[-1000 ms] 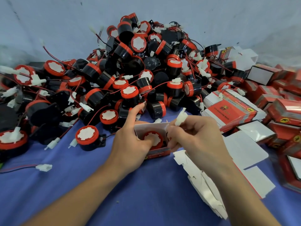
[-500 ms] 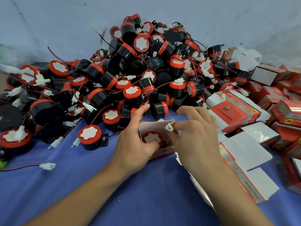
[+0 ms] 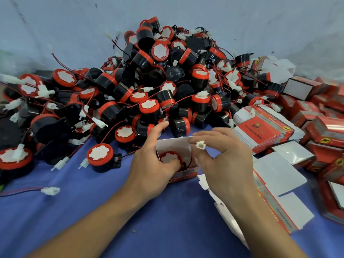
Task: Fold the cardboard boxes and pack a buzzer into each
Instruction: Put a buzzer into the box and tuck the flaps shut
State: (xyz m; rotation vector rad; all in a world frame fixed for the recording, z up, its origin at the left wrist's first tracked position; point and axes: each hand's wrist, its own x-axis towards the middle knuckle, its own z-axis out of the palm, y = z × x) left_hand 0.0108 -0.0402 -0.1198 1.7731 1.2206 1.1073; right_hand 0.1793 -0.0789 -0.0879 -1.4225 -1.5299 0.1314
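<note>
Seated cap-up in the open cardboard box (image 3: pixel 183 175), at the near middle of the blue worktop (image 3: pixel 93 211): one red-capped buzzer (image 3: pixel 168 157). Clasped at its left wall by the left grip (image 3: pixel 152 164), thumb down on the buzzer's cap, forefinger stretched up past the white rear flap. Pinched just above the box's right edge in the right grip (image 3: pixel 223 164), between thumb and forefinger: the white connector (image 3: pixel 200 145), with its thin wire (image 3: pixel 190 162) dropping into the box. Hidden behind both grips: much of the box's front and side walls.

Just beyond the box, nearly touching the left forefinger: a tall pile of buzzers (image 3: pixel 158 81), black bodies, red caps, tangled leads. Left of the box, apart from the pile: a loose buzzer (image 3: pixel 100 155) and a stray plug (image 3: pixel 50 190) on its lead. To the right, near the right grip: a stack of flat printed boxes (image 3: pixel 264 131). Under and beside the right forearm: scattered flat blanks (image 3: pixel 279 183), white side up. Farther right, heaped along the worktop's edge: folded red boxes (image 3: pixel 327 131).
</note>
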